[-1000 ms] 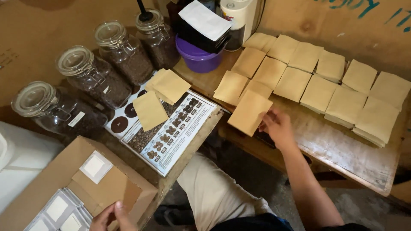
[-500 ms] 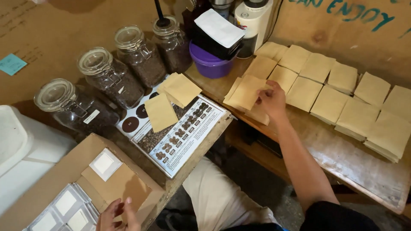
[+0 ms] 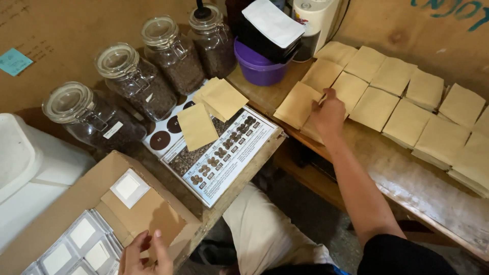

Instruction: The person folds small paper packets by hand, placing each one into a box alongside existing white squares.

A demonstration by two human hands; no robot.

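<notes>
My right hand (image 3: pixel 328 114) reaches over the wooden bench (image 3: pixel 402 173) and pinches a tan paper pouch (image 3: pixel 297 105) at its right edge, holding it over other pouches in the row. My left hand (image 3: pixel 144 253) rests at the bottom on the brown flap of a cardboard box (image 3: pixel 97 191), fingers curled on the flap's edge. Inside the box lie several small white-faced packets (image 3: pixel 84 234). Two loose tan pouches (image 3: pixel 201 122) lie on a printed chart (image 3: pixel 219 153) showing coffee beans.
Several glass clip-top jars of dark beans (image 3: pixel 127 84) stand along the back left. A purple bowl (image 3: pixel 257 63) sits under a black tray holding white paper. Rows of tan pouches (image 3: pixel 407 102) cover the bench's back. A white container (image 3: pixel 25 173) stands at far left.
My right hand moved left and away from me along the pouch row, carrying the tan pouch. The view shifted closer. My left hand stayed on the box flap.
</notes>
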